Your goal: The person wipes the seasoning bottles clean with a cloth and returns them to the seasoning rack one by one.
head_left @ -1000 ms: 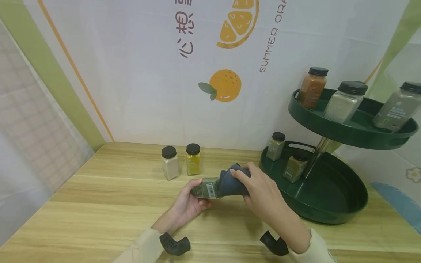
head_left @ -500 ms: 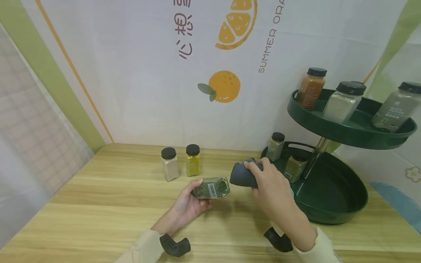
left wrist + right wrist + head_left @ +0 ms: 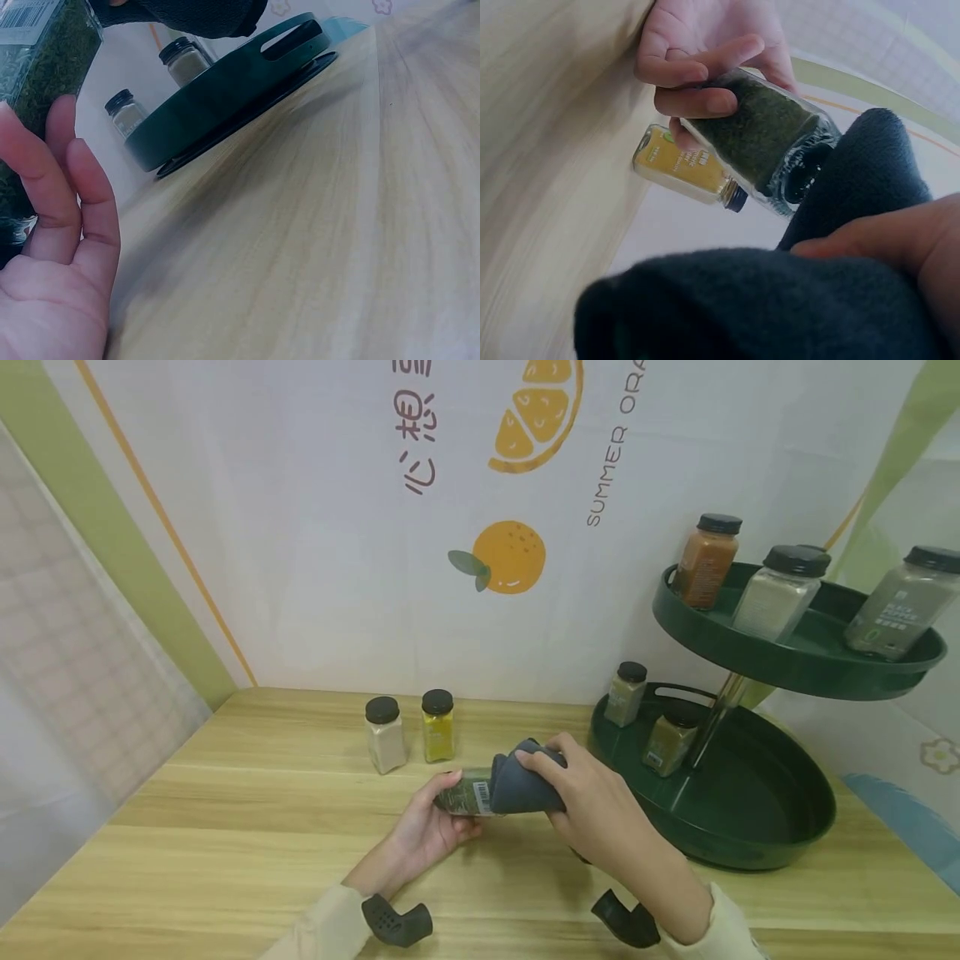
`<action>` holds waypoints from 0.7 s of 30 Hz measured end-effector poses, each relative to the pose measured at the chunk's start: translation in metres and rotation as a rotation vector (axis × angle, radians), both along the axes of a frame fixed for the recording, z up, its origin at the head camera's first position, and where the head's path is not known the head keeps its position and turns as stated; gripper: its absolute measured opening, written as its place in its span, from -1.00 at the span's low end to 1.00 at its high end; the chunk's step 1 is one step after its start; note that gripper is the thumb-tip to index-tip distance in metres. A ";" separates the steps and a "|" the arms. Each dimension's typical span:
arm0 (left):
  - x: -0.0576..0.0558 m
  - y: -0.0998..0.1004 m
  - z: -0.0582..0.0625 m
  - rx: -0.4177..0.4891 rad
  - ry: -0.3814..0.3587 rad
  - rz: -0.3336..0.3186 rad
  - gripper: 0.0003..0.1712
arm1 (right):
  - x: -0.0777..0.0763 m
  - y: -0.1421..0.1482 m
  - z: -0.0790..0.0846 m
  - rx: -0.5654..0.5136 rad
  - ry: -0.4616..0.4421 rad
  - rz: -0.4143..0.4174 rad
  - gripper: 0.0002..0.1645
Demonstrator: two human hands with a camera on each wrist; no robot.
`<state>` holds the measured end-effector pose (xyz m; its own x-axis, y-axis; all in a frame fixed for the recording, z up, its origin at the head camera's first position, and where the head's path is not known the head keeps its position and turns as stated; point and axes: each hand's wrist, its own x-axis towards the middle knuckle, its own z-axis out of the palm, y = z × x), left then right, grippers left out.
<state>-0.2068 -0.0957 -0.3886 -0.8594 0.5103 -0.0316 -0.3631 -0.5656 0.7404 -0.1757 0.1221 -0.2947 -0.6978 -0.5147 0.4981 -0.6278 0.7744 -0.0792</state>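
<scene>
Cloth (image 3: 527,783) back, partly hiding jar (image 3: 461,795), stand (image 3: 750,789) nearby

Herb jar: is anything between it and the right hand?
Yes, the cloth, which the right hand grips. In the head view it hides the right end of the herb jar. Nothing else visible stands between them.

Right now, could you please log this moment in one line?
left hand: grips green-filled jar | right hand: holds dark cloth at jar's end | tiered stand: holds jars
</scene>
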 end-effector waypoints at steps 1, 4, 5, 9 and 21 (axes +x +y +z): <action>0.000 0.000 0.000 -0.001 0.001 -0.002 -0.66 | 0.000 0.001 0.000 0.004 0.007 -0.005 -0.30; 0.001 -0.001 0.000 0.000 0.011 -0.009 -0.65 | -0.002 0.003 -0.001 0.024 0.034 -0.021 -0.30; 0.001 -0.001 0.000 0.003 0.014 -0.012 -0.65 | -0.003 0.004 -0.001 0.031 0.041 -0.027 -0.30; 0.001 -0.002 -0.001 0.016 0.024 -0.016 -0.64 | -0.006 0.007 -0.003 0.061 0.040 -0.064 -0.31; 0.001 -0.001 -0.001 0.018 0.054 -0.032 -0.64 | -0.007 0.013 -0.001 0.176 -0.034 -0.212 -0.35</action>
